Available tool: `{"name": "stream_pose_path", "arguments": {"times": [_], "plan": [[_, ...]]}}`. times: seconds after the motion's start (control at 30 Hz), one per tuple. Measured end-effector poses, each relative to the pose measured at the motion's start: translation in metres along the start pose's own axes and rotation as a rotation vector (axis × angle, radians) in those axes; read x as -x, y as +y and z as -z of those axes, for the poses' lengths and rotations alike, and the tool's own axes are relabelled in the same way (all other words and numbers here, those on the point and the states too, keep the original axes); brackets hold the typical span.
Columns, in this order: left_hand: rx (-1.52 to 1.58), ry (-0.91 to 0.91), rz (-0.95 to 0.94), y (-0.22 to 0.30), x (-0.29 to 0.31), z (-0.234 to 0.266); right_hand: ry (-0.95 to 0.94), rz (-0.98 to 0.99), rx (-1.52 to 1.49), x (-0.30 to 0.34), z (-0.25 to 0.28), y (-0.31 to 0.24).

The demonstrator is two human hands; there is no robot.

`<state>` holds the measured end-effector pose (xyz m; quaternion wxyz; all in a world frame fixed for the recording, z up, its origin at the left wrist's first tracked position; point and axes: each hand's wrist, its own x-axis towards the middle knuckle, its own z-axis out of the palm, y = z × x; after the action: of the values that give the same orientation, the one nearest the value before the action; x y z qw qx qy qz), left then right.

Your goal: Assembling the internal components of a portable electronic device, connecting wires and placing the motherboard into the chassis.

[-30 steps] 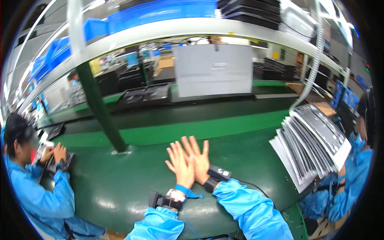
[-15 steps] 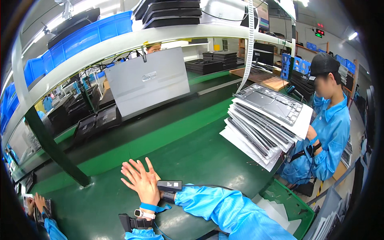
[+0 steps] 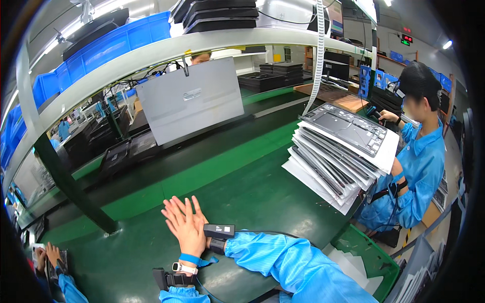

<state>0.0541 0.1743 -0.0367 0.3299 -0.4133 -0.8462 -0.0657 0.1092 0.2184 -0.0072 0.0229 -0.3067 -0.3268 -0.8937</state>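
Over the green work surface [image 3: 237,202], my left hand [image 3: 188,236] lies across my right hand [image 3: 201,220], palm to back or palm to palm; which of these I cannot tell. The left fingers are stretched out and slightly apart. Most of the right hand is hidden behind the left; what shows of it looks flat, with fingers extended. No object is held in either hand. A white watch [image 3: 184,268] and a blue wrist strap [image 3: 194,260] are on my left wrist. A small black box [image 3: 219,231] sits at my right wrist.
A leaning stack of laptop casings [image 3: 348,131] layered with white sheets stands at the right. Beside it a co-worker [image 3: 422,151] holds a dark tool. A grey panel [image 3: 192,101] hangs ahead. A green bin [image 3: 389,262] is lower right; another person's hands [image 3: 52,255] are far left.
My hands have shifted slightly right in the picture, still together, with the fingers more upright. The co-worker's head has turned and lifted, and one hand with a dark tool now shows.
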Motion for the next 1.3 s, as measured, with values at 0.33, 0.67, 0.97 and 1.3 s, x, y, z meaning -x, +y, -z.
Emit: {"name": "stream_pose_path", "arguments": {"times": [0.33,0.67,0.97,1.3], "plan": [[0.603,0.074,-0.059,0.020,0.000,0.055,-0.010,0.050,-0.278,0.007,-0.013,0.003],[0.477,0.110,0.016,0.035,-0.004,0.063,-0.048,-0.048,1.278,0.003,-0.001,-0.030],[0.336,0.028,0.165,0.054,-0.024,0.062,-0.022,0.116,-2.297,0.004,-0.023,-0.005],[0.316,-0.240,0.271,0.057,-0.020,0.068,-0.047,-0.068,-2.272,0.007,-0.001,-0.034]]}}
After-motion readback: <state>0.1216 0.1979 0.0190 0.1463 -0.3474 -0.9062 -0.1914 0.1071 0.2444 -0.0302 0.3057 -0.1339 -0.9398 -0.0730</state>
